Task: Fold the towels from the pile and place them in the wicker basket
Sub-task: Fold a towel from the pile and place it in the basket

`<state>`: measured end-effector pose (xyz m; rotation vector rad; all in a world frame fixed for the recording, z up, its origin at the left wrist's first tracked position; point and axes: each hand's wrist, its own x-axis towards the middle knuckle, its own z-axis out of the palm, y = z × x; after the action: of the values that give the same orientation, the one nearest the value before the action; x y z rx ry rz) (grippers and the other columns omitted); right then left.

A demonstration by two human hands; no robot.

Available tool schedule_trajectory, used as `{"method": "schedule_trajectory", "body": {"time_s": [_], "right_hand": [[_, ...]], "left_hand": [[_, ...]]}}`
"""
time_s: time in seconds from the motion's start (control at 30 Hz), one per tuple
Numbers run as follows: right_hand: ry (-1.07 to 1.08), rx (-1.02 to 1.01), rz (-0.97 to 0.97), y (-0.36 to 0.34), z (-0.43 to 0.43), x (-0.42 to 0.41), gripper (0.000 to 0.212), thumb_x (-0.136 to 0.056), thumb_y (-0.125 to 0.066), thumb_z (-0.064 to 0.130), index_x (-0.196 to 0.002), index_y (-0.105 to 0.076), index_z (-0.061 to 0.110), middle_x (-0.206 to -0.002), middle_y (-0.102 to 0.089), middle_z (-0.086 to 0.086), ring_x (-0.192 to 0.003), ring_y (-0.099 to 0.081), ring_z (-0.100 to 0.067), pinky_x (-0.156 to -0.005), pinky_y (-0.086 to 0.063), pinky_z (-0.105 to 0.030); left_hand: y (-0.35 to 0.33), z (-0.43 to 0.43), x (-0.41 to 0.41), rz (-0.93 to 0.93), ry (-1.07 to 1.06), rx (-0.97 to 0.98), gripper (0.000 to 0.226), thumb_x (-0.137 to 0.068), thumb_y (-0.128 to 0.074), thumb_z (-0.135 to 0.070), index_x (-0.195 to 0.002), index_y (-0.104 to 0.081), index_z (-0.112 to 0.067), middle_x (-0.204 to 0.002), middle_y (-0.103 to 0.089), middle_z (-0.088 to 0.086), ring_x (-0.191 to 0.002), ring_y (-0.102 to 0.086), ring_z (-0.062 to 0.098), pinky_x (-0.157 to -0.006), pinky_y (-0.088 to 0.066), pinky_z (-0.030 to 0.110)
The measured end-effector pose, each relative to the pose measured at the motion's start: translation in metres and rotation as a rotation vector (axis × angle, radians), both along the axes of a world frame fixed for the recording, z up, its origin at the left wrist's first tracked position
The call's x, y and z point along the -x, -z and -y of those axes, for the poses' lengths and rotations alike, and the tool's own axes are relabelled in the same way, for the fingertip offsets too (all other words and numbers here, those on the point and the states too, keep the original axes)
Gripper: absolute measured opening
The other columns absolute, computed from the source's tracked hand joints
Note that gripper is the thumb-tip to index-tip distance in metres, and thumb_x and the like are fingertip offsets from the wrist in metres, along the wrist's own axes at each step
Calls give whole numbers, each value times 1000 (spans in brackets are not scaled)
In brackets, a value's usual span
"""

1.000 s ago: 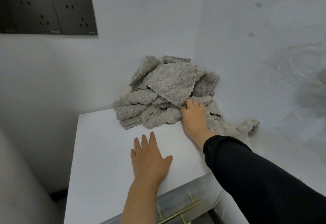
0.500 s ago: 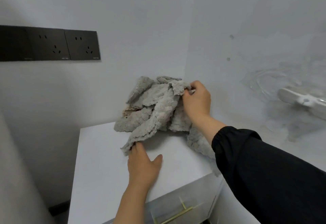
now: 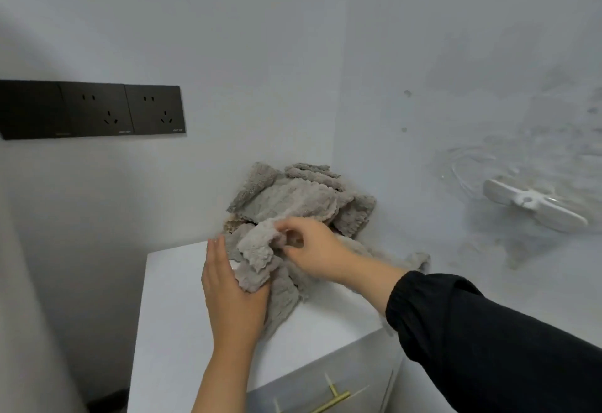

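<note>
A pile of grey fluffy towels (image 3: 293,197) lies in the back corner of a white cabinet top (image 3: 176,315). One grey towel (image 3: 257,250) is pulled forward off the pile and hangs crumpled between my hands. My right hand (image 3: 312,246) pinches its upper edge with thumb and fingers. My left hand (image 3: 228,289) lies with straight fingers along the towel's left side, its palm under the bunched cloth. No wicker basket is in view.
Dark wall sockets (image 3: 94,109) sit on the left wall. A white plastic wall hook (image 3: 531,204) sticks out from the right wall. A drawer with a brass handle (image 3: 332,399) is below the cabinet's front edge.
My right hand has drawn a towel down and forward from the pile top. My left hand has risen from the cabinet top to the towel's left side.
</note>
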<state>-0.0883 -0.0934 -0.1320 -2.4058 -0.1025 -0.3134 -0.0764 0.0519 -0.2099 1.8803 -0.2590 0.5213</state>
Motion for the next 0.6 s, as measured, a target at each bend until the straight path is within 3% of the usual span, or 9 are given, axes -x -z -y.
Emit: {"method": "schedule_trajectory", "body": {"time_s": [0.17, 0.27, 0.33, 0.4, 0.47, 0.6], "right_hand": [[165, 268, 73, 27, 24, 17, 39, -92, -48, 9, -131, -50, 14, -141, -44, -2, -131, -38, -17, -111, -29, -29], [317, 483, 10, 43, 43, 13, 51, -91, -50, 19, -140, -38, 14, -155, -22, -7, -143, -18, -22, -118, -15, -40], [415, 496, -129, 56, 56, 8, 65, -91, -51, 28, -148, -23, 16, -159, -9, -8, -146, -9, -25, -118, -11, -47], [418, 382, -251, 68, 64, 5, 73, -91, -52, 32, -151, -13, 17, -159, -8, -10, -145, -13, -29, -117, -17, -48], [344, 199, -304, 79, 69, 3, 74, -90, -53, 28, -151, -13, 15, -155, -21, -10, -139, -29, -28, -114, -28, -40], [188, 166, -353, 91, 68, 4, 68, -88, -54, 25, -147, -24, 13, -147, -36, -7, -134, -37, -25, -111, -33, -33]], "left_hand": [[3, 4, -3, 4, 24, -99, 93, -81, -72, -18, -151, -12, -26, -159, -12, 1, -145, -11, 18, -118, -14, 37], [3, 10, -5, 14, 51, -145, 89, -84, -68, -15, -151, -11, -32, -159, -8, -4, -145, -8, 14, -116, -11, 32], [4, 15, -8, 32, 83, -194, 86, -85, -65, -13, -150, -13, -33, -160, -8, -4, -145, -7, 14, -118, -12, 34], [7, 21, -11, 30, 117, -261, 85, -85, -64, -13, -150, -13, -31, -160, -7, -3, -146, -5, 15, -119, -11, 36], [9, 26, -13, 9, 141, -300, 86, -86, -64, -16, -150, -11, -32, -160, -3, -4, -147, -2, 15, -119, -8, 34], [7, 37, -21, 4, 193, -337, 85, -87, -63, -20, -150, -7, -33, -160, 3, -4, -146, 4, 15, -119, -5, 34]]}}
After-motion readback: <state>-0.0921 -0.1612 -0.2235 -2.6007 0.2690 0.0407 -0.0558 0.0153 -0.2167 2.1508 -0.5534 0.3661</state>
